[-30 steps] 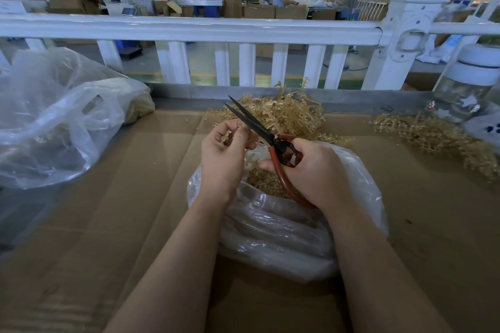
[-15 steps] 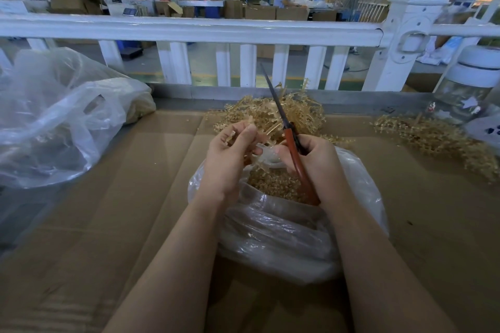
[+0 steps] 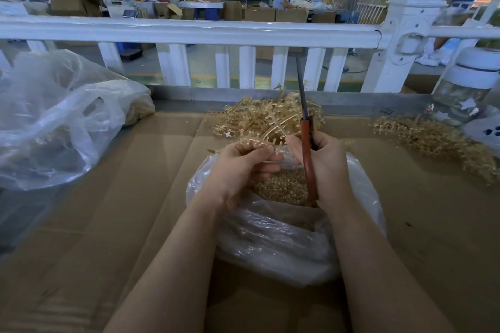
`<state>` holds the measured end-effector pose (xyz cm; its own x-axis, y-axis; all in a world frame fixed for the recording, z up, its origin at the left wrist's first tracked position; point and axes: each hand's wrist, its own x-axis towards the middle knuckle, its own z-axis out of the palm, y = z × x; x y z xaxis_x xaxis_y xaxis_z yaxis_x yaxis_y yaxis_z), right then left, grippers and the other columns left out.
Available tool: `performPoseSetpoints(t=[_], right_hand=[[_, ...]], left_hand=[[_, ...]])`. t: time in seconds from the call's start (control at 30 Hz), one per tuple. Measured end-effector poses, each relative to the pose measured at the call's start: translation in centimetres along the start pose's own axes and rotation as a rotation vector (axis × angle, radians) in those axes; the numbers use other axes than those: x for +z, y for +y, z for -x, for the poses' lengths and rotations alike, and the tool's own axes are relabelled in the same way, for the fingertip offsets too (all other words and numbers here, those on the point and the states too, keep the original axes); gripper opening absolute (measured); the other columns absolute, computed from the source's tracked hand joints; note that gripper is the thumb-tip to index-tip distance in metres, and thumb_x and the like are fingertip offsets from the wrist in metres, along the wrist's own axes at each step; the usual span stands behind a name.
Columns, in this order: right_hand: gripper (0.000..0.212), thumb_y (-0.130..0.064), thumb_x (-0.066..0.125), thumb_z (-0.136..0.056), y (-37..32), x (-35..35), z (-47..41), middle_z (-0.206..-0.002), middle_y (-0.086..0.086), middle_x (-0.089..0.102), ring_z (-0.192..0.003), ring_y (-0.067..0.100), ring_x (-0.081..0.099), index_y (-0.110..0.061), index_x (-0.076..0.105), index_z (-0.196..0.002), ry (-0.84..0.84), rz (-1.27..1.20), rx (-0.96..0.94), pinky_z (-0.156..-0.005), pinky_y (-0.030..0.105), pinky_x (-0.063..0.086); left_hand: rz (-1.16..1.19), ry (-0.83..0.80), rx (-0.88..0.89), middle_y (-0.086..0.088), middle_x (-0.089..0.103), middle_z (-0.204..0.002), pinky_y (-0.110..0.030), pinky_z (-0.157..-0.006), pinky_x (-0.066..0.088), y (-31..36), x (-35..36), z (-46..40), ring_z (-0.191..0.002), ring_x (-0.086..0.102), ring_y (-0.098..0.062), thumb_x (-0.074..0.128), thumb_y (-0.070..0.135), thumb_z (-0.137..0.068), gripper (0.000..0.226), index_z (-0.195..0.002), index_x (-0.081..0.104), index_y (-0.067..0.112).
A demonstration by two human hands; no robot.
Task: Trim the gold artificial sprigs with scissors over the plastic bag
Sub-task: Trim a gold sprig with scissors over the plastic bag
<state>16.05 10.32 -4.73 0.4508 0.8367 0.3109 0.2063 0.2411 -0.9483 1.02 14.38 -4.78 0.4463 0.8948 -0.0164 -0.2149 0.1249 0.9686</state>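
Gold sprig (image 3: 266, 140): thin plastic, judged v. light, springy, knobs liable to snag; best held at stem, near the cut.

Left hand (image 3: 238, 162) pinches its near end; sprig arcs up-right to right hand's fingertips, above plastic bag (image 3: 273, 238) w/ clippings.

Right hand (image 3: 326, 167) clenched round scissors (image 3: 307, 149), blades together, pointing up, beside sprig.

Uncut pile (image 3: 267, 116) just behind.

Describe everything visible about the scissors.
The scissors have thick red-orange handles and long, narrow dark blades that look like metal. The blades are closed together and point up and away, toward the white railing. The right hand grips the handles, held over the open plastic bag of gold trimmings. The lower handle ends are hidden behind that hand.
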Motion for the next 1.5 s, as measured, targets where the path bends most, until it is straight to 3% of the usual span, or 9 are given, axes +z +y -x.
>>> performPoseSetpoints(t=[0.13,0.27,0.5,0.8,0.87,1.1,1.27,1.37,1.5], right_hand=[[0.032,-0.024,0.076,-0.090,0.2,0.1,0.0,-0.051,-0.013,0.057,-0.054,0.005,0.054,-0.022,0.060,-0.062,-0.001,0.027,0.019,-0.061,0.025,0.046],[0.027,-0.025,0.077,-0.089,0.2,0.2,0.1,-0.052,-0.015,0.060,-0.051,-0.001,0.054,-0.024,0.063,-0.066,-0.016,0.034,0.011,-0.055,0.017,0.044],[0.021,-0.028,0.078,-0.088,0.3,0.3,0.0,-0.057,-0.008,0.065,-0.053,0.002,0.057,-0.019,0.068,-0.071,0.006,0.056,0.024,-0.054,0.019,0.047],[0.023,-0.033,0.079,-0.086,0.2,0.2,0.2,-0.058,-0.011,0.065,-0.058,0.007,0.060,-0.025,0.067,-0.069,-0.015,0.065,-0.010,-0.064,0.030,0.048],[0.018,-0.041,0.080,-0.083,0.2,0.2,0.3,-0.067,-0.010,0.071,-0.064,0.005,0.066,-0.027,0.072,-0.076,-0.022,0.109,-0.038,-0.065,0.027,0.049],[0.057,-0.085,0.060,-0.060,0.8,0.0,0.5,-0.078,-0.019,0.070,-0.073,0.000,0.064,-0.033,0.068,-0.085,-0.136,0.437,-0.095,-0.066,0.030,0.053],[0.057,-0.088,0.056,-0.064,1.2,-0.2,0.6,-0.082,-0.023,0.066,-0.079,-0.004,0.061,-0.041,0.058,-0.096,-0.187,0.606,-0.159,-0.066,0.020,0.047],[0.057,-0.089,0.052,-0.065,1.1,-0.2,0.8,-0.078,-0.023,0.061,-0.077,-0.006,0.057,-0.044,0.056,-0.099,-0.182,0.667,-0.221,-0.062,0.018,0.042],[0.059,-0.090,0.049,-0.068,1.0,-0.3,0.8,-0.077,-0.025,0.055,-0.075,-0.001,0.054,-0.043,0.057,-0.102,-0.175,0.716,-0.260,-0.061,0.019,0.041]], left_hand=[[0.093,0.060,0.028,-0.009,0.075,-0.079,-0.022,-0.054,0.055,0.3,0.1,0.1,-0.065,0.073,-0.017,0.062,0.005,-0.093,0.014,-0.080,0.065,0.011],[0.122,0.073,0.050,-0.007,0.075,-0.078,-0.021,-0.055,0.055,0.2,0.2,0.0,-0.064,0.072,-0.015,0.064,0.007,-0.092,0.008,-0.085,0.063,0.010],[0.091,0.034,0.084,-0.006,0.073,-0.074,-0.021,-0.061,0.056,0.0,0.1,-0.1,-0.066,0.070,-0.014,0.081,0.015,-0.063,0.029,-0.085,0.065,0.008],[0.171,0.070,0.117,0.000,0.072,-0.077,-0.019,-0.063,0.053,0.3,0.1,0.1,-0.067,0.067,-0.009,0.071,0.005,-0.083,0.012,-0.083,0.072,0.017],[0.213,0.113,0.133,0.002,0.072,-0.077,-0.019,-0.066,0.054,0.4,0.0,0.0,-0.070,0.068,-0.008,0.068,0.006,-0.088,0.010,-0.090,0.070,0.016],[0.270,0.180,0.260,0.002,0.068,-0.078,-0.022,-0.073,0.053,0.5,-0.3,-0.2,-0.075,0.066,-0.012,0.056,0.001,-0.096,0.020,-0.084,0.057,0.017],[0.270,0.200,0.313,0.000,0.068,-0.077,-0.020,-0.075,0.055,0.6,-0.4,-0.3,-0.071,0.065,-0.009,0.056,-0.003,-0.095,0.015,-0.093,0.058,0.011],[0.255,0.185,0.351,-0.010,0.063,-0.086,-0.030,-0.085,0.050,0.6,-0.4,-0.2,-0.079,0.060,-0.018,0.052,-0.007,-0.095,0.011,-0.101,0.056,0.001],[0.258,0.195,0.359,-0.013,0.059,-0.088,-0.032,-0.085,0.047,0.8,-0.5,-0.1,-0.081,0.055,-0.022,0.051,-0.009,-0.095,0.016,-0.095,0.058,0.005]])
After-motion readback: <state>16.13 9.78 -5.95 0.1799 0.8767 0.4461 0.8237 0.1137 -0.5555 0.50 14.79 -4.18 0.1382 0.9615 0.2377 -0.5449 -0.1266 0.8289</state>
